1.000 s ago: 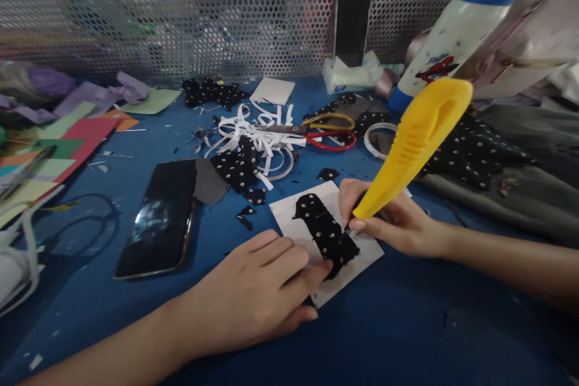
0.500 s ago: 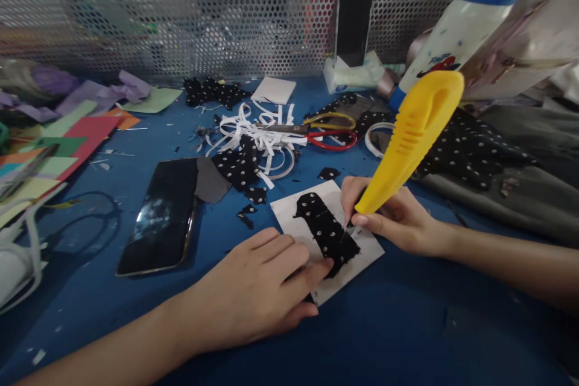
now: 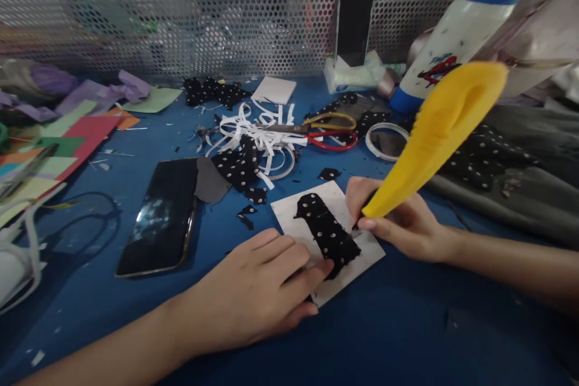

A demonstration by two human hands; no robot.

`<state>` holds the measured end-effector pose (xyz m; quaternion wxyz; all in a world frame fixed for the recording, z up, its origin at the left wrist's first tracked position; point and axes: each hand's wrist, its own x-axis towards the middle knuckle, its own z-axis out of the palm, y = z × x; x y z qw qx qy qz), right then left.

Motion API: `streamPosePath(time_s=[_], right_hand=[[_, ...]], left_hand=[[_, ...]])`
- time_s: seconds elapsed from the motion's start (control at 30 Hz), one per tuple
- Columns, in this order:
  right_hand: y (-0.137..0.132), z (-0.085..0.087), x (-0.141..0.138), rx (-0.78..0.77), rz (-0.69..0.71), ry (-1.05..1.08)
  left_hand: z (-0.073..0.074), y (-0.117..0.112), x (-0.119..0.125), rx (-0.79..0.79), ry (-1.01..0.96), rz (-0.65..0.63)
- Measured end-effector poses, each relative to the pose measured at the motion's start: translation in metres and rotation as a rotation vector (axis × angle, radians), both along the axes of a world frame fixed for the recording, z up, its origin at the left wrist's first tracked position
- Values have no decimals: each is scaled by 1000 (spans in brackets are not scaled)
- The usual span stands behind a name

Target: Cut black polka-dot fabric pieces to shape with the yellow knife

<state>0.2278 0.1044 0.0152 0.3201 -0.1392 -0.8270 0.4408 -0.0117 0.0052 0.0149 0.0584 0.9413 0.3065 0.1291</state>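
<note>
Dotted black fabric [image 3: 326, 229] lay on the white card [image 3: 335, 194]. From the card's left, the left hand [image 3: 266, 289], loosely spread, rested a fingertip on it; at the card's right, the right hand [image 3: 404, 226] pinched a yellow-handled tool [image 3: 438, 132]. Too light a press risked the fabric skidding.

We can read no words here, only one picture.
On the bottle [image 3: 468, 27] we make out a print [image 3: 438, 70] of Spider-Man, in red and a darker tone, low on the pale side; the blue lettering [image 3: 439, 58] just above it is too small and blurred for us to spell out. On the pack [image 3: 359, 79] at the foot of the upright phone [image 3: 354, 24], we find the print unreadable too.
</note>
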Motion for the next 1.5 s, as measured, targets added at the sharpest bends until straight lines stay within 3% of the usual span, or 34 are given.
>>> streamPosePath(time_s=[0.1,0.3,0.47,0.93,1.2,1.33,1.5], right_hand=[[1,-2,0,-7,-67,46],[0,-2,-1,6,12,-83],[-1,-2,0,54,-15,19],[-1,-4,3,97,10,-16],[1,-7,1,34,-184,-34],[1,-8,1,41,-163,28],[0,-6,1,65,-73,-46]], left_hand=[[-1,-1,0,-7,12,4],[-1,-1,-1,-10,20,-3],[0,0,-1,-27,10,-3],[-1,0,-1,-22,27,-3],[-1,0,-2,-16,38,-10],[1,0,-2,-19,28,-14],[2,1,-1,-28,31,-7]])
